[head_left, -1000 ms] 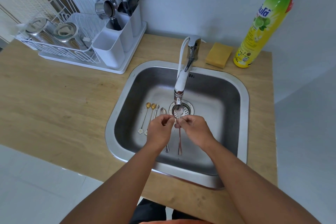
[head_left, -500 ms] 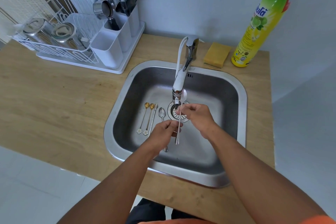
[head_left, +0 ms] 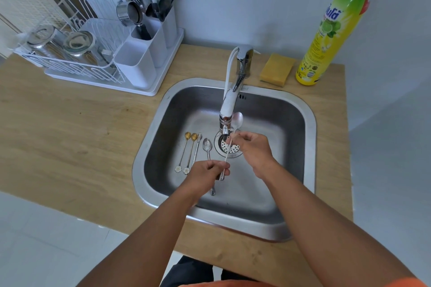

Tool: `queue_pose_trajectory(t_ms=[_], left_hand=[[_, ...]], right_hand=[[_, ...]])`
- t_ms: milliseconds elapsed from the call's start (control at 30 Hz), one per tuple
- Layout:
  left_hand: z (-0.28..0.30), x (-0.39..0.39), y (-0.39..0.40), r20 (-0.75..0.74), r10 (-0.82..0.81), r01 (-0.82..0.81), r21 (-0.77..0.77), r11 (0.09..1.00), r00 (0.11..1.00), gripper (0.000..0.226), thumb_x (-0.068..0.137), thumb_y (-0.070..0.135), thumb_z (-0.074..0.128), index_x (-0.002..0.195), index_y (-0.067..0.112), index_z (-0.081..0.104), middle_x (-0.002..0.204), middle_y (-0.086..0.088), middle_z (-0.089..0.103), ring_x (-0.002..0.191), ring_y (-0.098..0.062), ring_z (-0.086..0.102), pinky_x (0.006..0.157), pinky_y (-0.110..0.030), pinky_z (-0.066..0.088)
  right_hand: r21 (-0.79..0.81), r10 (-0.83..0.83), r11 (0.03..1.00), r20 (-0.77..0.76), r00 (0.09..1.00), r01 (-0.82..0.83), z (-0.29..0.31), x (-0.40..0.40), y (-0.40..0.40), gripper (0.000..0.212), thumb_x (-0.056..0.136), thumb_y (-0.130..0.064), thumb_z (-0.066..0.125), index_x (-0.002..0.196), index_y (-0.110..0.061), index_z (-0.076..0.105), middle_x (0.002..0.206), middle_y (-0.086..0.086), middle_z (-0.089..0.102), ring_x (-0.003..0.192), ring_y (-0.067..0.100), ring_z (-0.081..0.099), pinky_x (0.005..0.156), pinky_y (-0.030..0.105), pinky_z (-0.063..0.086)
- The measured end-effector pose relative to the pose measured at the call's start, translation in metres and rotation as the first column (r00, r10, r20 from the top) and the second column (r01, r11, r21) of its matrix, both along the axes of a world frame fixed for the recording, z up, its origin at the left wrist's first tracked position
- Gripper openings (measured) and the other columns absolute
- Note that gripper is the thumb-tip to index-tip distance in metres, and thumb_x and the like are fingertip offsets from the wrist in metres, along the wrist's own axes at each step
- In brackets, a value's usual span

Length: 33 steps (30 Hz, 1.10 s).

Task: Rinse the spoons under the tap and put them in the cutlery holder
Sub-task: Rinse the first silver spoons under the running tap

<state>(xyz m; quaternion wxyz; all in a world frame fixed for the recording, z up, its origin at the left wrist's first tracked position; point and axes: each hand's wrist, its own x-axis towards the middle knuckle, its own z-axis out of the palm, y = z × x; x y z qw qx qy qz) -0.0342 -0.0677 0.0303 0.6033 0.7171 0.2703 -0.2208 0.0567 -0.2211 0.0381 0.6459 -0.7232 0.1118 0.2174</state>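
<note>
Holding a long-handled spoon over the sink, the person keeps its bowl up beside the tap spout. The right hand has its grip pinching the stem just below the bowl; the left hand has its grip curled around the handle's lower end. Four more spoons lie side by side on the sink floor, left of the drain. The white cutlery holder stands on the tabletop at the back left, forks in its rear compartment.

Two bare forearms, no watch or rings, orange shirt edge at bottom, dark trousers below
</note>
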Motion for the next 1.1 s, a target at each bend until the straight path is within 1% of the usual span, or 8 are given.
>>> queue_pose_trajectory(t_ms=[167, 367, 467, 600, 700, 867, 1000, 1100], left_hand=[[0.012, 0.022, -0.004, -0.089, 0.192, -0.206, -0.194, 0.959, 0.977, 0.032, 0.101, 0.042, 0.059, 0.103, 0.018, 0.081, 0.084, 0.003, 0.075, 0.077, -0.013, 0.070, 0.075, -0.034, 0.050], [0.015, 0.022, 0.004, -0.278, 0.093, -0.167, -0.254, 0.953, 0.956, 0.028, 0.100, 0.046, 0.064, 0.105, 0.024, 0.081, 0.085, 0.009, 0.071, 0.081, -0.014, 0.065, 0.081, -0.038, 0.052], [0.017, 0.027, 0.006, -0.294, 0.090, -0.164, -0.239, 0.957, 0.952, 0.023, 0.097, 0.044, 0.069, 0.101, 0.026, 0.082, 0.087, 0.010, 0.074, 0.085, -0.014, 0.066, 0.081, -0.037, 0.052], [0.017, 0.033, 0.002, -0.291, 0.127, -0.178, -0.158, 0.971, 0.948, 0.028, 0.087, 0.043, 0.081, 0.107, 0.023, 0.080, 0.103, 0.003, 0.078, 0.098, -0.018, 0.069, 0.081, -0.038, 0.056], [0.013, 0.030, 0.003, -0.277, 0.117, -0.156, -0.123, 0.980, 0.954, 0.027, 0.086, 0.041, 0.083, 0.106, 0.024, 0.080, 0.102, 0.002, 0.080, 0.098, -0.019, 0.070, 0.083, -0.038, 0.055], [0.017, 0.038, 0.007, -0.228, 0.124, -0.141, -0.062, 0.988, 0.966, 0.030, 0.091, 0.049, 0.073, 0.102, 0.023, 0.081, 0.096, 0.005, 0.081, 0.084, -0.014, 0.072, 0.068, -0.031, 0.052], [0.025, 0.052, 0.006, -0.174, 0.118, -0.122, -0.010, 0.993, 0.978, 0.035, 0.096, 0.050, 0.068, 0.105, 0.019, 0.081, 0.082, 0.009, 0.078, 0.075, -0.010, 0.072, 0.061, -0.030, 0.043], [0.028, 0.050, 0.009, -0.192, 0.058, -0.061, -0.011, 0.998, 0.980, 0.032, 0.098, 0.050, 0.064, 0.103, 0.024, 0.082, 0.084, 0.010, 0.076, 0.080, -0.011, 0.071, 0.068, -0.031, 0.048]], right_hand=[[0.029, 0.008, 1.000, -0.042, 0.999, -0.007, -0.005, -0.017, 0.010, 0.021, 0.091, -0.021, 0.073, 0.072, -0.024, 0.082, 0.081, -0.003, 0.080, 0.076, 0.005, 0.072, 0.081, 0.025, 0.054], [0.067, -0.063, 0.995, -0.081, 0.995, 0.069, -0.001, -0.014, 0.007, 0.015, 0.094, -0.024, 0.074, 0.084, -0.017, 0.082, 0.083, -0.010, 0.081, 0.071, -0.006, 0.070, 0.074, 0.020, 0.046], [0.080, -0.088, 0.992, -0.096, 0.991, 0.096, -0.001, -0.013, 0.004, 0.013, 0.095, -0.025, 0.074, 0.090, -0.015, 0.082, 0.084, -0.009, 0.081, 0.074, -0.005, 0.071, 0.077, 0.021, 0.046], [0.067, -0.076, 0.994, -0.086, 0.993, 0.082, -0.003, -0.017, 0.005, 0.018, 0.094, -0.029, 0.073, 0.082, -0.019, 0.083, 0.088, -0.013, 0.080, 0.093, 0.004, 0.072, 0.088, 0.024, 0.049], [0.051, -0.076, 0.995, -0.079, 0.994, 0.081, -0.005, -0.017, 0.004, 0.019, 0.094, -0.025, 0.073, 0.078, -0.021, 0.083, 0.088, -0.013, 0.081, 0.093, 0.007, 0.072, 0.090, 0.028, 0.052], [0.098, -0.072, 0.992, -0.089, 0.993, 0.081, -0.007, -0.017, 0.009, 0.015, 0.094, -0.021, 0.074, 0.082, -0.020, 0.082, 0.086, -0.007, 0.081, 0.082, 0.006, 0.072, 0.081, 0.024, 0.055], [0.157, -0.117, 0.979, -0.108, 0.987, 0.133, -0.005, -0.016, 0.018, 0.014, 0.094, -0.016, 0.075, 0.083, -0.023, 0.078, 0.066, -0.016, 0.074, 0.052, -0.008, 0.061, 0.050, 0.008, 0.044], [0.158, -0.136, 0.976, -0.099, 0.986, 0.150, -0.001, -0.007, 0.014, 0.021, 0.093, -0.016, 0.075, 0.075, -0.024, 0.079, 0.070, -0.015, 0.076, 0.053, -0.007, 0.060, 0.055, 0.011, 0.045]])
